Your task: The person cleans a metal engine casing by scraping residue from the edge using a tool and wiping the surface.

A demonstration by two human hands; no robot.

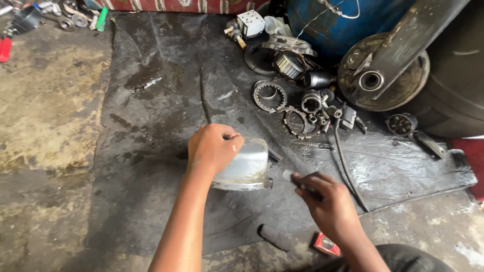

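Partly hidden: tool [288, 176] in right hand [330, 204]

Soft even daylight, faint shadows, sharp focus, slight edge distortion

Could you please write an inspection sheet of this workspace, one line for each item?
Surface: dark oily rubber mat on a stained concrete floor.
Job's things: pale grey metal cover, held down on the mat by the left hand; right hand holds a small tool with a light tip at the cover's edge.
Clutter: toothed metal rings and small engine parts; round brake drum plate; short black cylinder; small red box.
Fingers: both hands closed on their things.
Cables: thin black cable across the mat.
Surroundings: blue drum; black tyre.
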